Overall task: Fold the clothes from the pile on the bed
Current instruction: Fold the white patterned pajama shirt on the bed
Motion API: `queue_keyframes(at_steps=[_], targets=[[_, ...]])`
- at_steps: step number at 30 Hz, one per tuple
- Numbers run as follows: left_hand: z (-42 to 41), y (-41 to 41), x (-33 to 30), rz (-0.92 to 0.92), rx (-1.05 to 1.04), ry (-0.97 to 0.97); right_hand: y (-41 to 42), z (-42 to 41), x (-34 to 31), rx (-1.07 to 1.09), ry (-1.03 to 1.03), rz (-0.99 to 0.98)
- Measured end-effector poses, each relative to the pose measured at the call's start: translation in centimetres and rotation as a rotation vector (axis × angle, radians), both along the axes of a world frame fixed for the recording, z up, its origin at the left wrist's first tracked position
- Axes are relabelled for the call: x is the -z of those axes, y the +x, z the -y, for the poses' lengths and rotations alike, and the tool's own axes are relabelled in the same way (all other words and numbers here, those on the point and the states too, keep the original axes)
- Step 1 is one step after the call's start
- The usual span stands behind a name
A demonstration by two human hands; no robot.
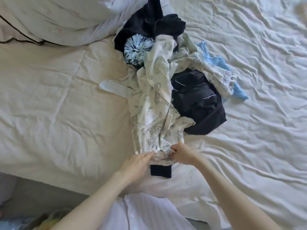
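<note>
Both hands work the near end of a pale printed garment (pixel 152 113) at the edge of the bed (pixel 58 100), drawing it toward the person and away from the pile (pixel 174 63) it belongs to. The left hand (pixel 137 161) pinches the bunched hem from one side with its fingers curled into the cloth; the right hand (pixel 181 154) clutches the same hem from the other side, its fingertips buried in the folds. The two hands sit close together, seemingly to gather the crumpled edge before spreading it flat.

The garment trails away from the hands in a long twisted strip, its far end tangled in the pile, which suggests the piece is only partly freed and no fold has begun. Just beneath the gripped hem, on the person's side of it, lies a small dark folded piece (pixel 160 170), square-edged, perhaps an item already finished and set down near at hand.

On the right of the printed garment rests a dark navy item with white piping (pixel 199 103). Beyond it, a light blue knit (pixel 214 58) pokes out from under pale cloth. At the far end of the pile sit a black garment (pixel 149 25) and a blue patterned fabric (pixel 136 48). A rumpled duvet (pixel 58 19) is heaped at the far left of the pile.
</note>
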State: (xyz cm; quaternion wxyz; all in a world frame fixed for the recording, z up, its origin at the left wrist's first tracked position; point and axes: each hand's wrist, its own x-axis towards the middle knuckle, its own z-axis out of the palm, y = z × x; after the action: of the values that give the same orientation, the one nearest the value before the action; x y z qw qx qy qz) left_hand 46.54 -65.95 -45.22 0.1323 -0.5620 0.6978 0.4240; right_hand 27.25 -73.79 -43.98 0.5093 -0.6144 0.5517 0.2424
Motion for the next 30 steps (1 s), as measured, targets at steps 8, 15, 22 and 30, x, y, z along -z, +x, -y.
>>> queue_keyframes(at_steps=[8,15,22,30], targets=[[2.9,1.2,1.3,-0.017,-0.040,-0.267,-1.1,-0.5,3.4,0.194,-0.172,-0.046],[12.9,-0.2,5.6,0.143,0.078,-0.594,1.6,5.4,7.9,0.339,-0.719,-0.105],[9.4,1.3,7.7,0.250,0.033,-0.396,0.6,-0.3,9.7,0.294,-0.534,0.102],[-3.0,5.8,6.2,0.317,-0.293,-0.031,-3.6,-5.8,8.4,0.320,-0.317,-0.082]])
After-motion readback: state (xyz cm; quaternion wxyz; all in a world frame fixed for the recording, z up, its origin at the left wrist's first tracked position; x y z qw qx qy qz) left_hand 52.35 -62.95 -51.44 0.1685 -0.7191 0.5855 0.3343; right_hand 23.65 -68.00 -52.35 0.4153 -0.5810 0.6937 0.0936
